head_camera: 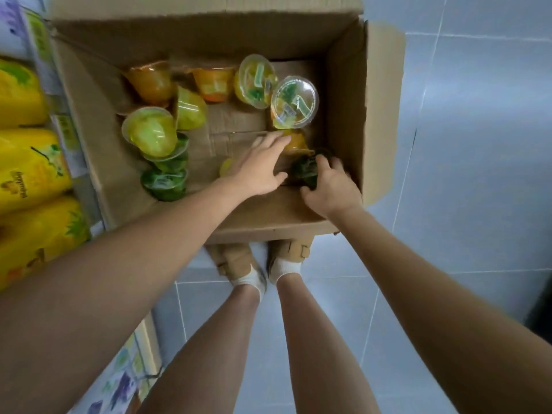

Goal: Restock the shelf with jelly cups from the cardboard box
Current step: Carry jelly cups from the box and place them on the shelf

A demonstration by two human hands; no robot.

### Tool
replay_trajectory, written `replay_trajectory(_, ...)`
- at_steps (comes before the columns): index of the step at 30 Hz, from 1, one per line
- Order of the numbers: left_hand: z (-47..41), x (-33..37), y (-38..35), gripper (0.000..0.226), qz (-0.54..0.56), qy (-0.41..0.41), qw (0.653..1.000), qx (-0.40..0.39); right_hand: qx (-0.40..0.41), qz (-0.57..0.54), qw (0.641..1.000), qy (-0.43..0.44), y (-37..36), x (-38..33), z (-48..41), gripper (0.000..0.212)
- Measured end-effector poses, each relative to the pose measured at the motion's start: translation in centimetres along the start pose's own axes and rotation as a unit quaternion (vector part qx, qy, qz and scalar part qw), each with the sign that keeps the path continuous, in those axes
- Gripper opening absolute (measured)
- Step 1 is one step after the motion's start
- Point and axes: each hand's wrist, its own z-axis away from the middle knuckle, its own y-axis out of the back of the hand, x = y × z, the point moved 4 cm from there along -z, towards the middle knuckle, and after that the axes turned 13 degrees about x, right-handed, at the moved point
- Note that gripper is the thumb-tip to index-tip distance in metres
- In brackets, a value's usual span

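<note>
Inside the box (346,115), on the floor beside the shelf (68,138), about ten jelly cups lie loose on the bottom, tipped at all angles: orange ones at the far side, yellow (149,134) at left, green at lower left, two clear-lidded ones near the right wall. Right hand (331,186) is curled around a dark green cup (304,171) in the near right corner, fingers over its top and thumb at its near side; grip looks closed on it, cup not yet lifted. Left hand (263,165) is spread flat, fingers apart, reaching toward an orange cup (295,141) just beyond the fingertips; contact cannot be confirmed. Handling estimate: cups light, thin plastic wall that flexes, film lid easily dented or punctured, smooth sides likely slippery. Best hold is around the stiff rim or the wall just under it, light squeeze, no pressure on the lid. Shelf at left carries yellow packs (27,171).
</note>
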Motion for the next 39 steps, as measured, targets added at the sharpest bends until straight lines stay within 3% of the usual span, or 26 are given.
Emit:
replay_trajectory(5, -2.6, 0.1, -2.2, 0.074, -0.053, -0.073, 0.996, 0.027, -0.034, -0.048, 0.998, -0.032, -3.2, 0.5, -1.9, 0.077)
replay_trajectory(13, -3.1, -1.0, -2.5, 0.062, -0.051, -0.094, 0.993, 0.055, -0.004, -0.056, 0.997, -0.045, -4.6, 1.0, -3.4, 0.071)
replay_trajectory(21, -0.6, -4.2, -3.7, 0.06, 0.074, 0.08, 0.992, 0.067, -0.03, 0.022, 0.999, 0.001, -5.1, 0.8, -4.8, 0.079)
replay_trajectory(30, 0.0, -6.7, -2.3, 0.06, 0.142, 0.187, 0.965, 0.121, -0.045, 0.071, 0.996, 0.039, -5.8, 0.7, -6.0, 0.074)
replay_trajectory(39, 3.2, -6.5, 0.1, 0.06, 0.164, 0.239, 0.945, 0.152, -0.03, -0.006, 0.998, 0.058, -4.0, -1.3, -3.3, 0.069)
